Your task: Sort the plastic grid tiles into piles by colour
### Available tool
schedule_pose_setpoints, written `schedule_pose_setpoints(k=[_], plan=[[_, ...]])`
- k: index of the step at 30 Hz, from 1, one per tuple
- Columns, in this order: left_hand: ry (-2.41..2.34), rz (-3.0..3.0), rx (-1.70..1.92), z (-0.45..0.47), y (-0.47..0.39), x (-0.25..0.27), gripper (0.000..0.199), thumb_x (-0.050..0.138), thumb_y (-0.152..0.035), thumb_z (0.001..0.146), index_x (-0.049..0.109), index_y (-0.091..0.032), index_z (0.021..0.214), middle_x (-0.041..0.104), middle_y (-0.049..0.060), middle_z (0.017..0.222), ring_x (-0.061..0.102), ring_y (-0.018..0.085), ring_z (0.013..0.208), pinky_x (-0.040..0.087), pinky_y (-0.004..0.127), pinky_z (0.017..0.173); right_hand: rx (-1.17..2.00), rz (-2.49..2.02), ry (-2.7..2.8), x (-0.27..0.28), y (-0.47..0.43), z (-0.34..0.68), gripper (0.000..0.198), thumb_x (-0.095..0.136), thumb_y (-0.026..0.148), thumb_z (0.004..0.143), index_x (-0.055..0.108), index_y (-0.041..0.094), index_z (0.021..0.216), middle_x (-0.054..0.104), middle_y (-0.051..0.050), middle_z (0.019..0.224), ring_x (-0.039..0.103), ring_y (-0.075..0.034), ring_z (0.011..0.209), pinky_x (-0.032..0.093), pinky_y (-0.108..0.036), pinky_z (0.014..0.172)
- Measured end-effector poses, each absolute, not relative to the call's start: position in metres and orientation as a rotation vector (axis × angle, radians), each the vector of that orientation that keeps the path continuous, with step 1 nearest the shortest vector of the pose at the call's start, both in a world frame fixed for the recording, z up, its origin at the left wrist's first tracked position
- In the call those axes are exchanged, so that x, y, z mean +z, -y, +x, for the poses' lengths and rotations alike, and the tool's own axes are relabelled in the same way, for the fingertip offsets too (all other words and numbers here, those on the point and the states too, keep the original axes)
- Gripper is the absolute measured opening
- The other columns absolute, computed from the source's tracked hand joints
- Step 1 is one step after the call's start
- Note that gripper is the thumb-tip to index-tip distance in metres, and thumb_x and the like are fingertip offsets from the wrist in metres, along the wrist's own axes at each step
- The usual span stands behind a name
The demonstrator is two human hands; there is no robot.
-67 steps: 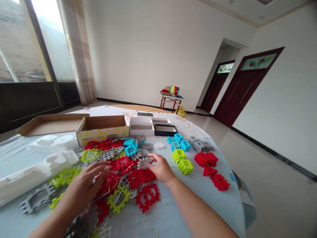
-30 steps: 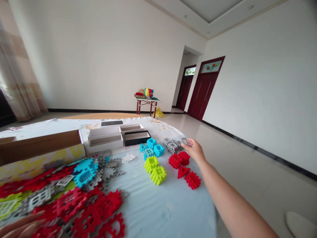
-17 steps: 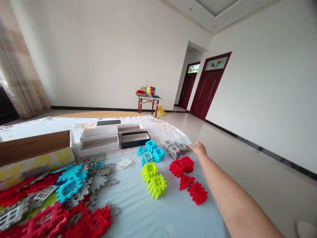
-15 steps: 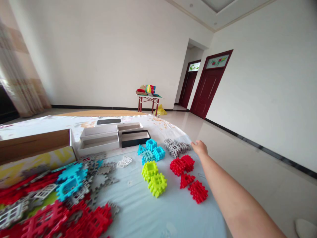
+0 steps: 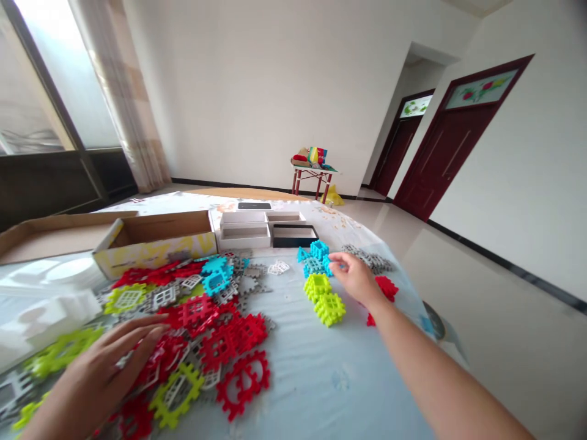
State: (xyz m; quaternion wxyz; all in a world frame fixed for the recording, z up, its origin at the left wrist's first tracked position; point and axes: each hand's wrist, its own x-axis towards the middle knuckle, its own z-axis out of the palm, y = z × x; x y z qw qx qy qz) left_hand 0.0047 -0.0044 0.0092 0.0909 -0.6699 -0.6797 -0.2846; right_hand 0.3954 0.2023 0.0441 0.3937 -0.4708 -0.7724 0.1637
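My left hand (image 5: 107, 366) reaches in from the lower left, its fingers stretched flat over a mixed pile of interlocking plastic building pieces. Red pieces (image 5: 220, 345) lie by its fingertips, with a lime-green frame piece (image 5: 177, 394) nearer to me. Across the table my right hand (image 5: 355, 278) hovers with loosely bent fingers, and no piece shows in them. Its fingertips are beside the assembled blue blocks (image 5: 318, 250); whether they touch is unclear. Lime-green cubes (image 5: 330, 308) stand just left of that hand. It partly covers the red blocks (image 5: 386, 287), and grey blocks (image 5: 369, 258) lie behind it.
An open cardboard box (image 5: 158, 241) stands behind the pile. Shallow white trays (image 5: 245, 234) and a black tray (image 5: 295, 236) sit beside it, a phone (image 5: 254, 206) beyond. White molded packaging (image 5: 50, 311) lies at left. The table's right edge drops to a tiled floor.
The view has swung left and my left hand has come into sight over the pile. My right hand has moved from the grey blocks at the table's edge leftward to the blue ones.
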Motion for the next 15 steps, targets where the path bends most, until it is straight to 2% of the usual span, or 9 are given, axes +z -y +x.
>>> schedule_pose_setpoints(k=[5,10,15], plan=[[2.055,-2.083,-0.920,0.004,0.004,0.016,0.036,0.043,-0.050,0.080,0.065,-0.026,0.094,0.065,-0.001,0.106,0.059,0.015,0.095,0.044,0.020,0.087,0.515,-0.937,2.249,0.024,-0.155,0.319,0.022,0.054,0.022,0.077,0.062,0.019,0.098,0.064,-0.006,0.096,0.058,-0.018,0.091,0.046,-0.032,0.082],[2.047,-2.085,-0.950,0.005,0.005,0.020,0.037,0.040,-0.050,0.081,0.066,-0.025,0.091,0.065,0.001,0.105,0.060,0.015,0.093,0.046,0.022,0.085,0.459,-0.902,2.327,0.001,-0.158,0.262,0.027,0.055,0.015,0.075,0.062,0.017,0.101,0.064,-0.007,0.102,0.054,-0.019,0.102,0.039,-0.033,0.094],[2.071,-2.105,-0.947,-0.003,0.006,0.016,0.035,0.040,-0.046,0.083,0.065,-0.024,0.093,0.064,0.003,0.108,0.060,0.016,0.094,0.046,0.024,0.085,0.378,-0.949,2.342,-0.006,-0.173,0.213,0.032,0.053,0.025,0.078,0.060,0.017,0.108,0.059,-0.009,0.115,0.049,-0.020,0.110,0.035,-0.036,0.098]])
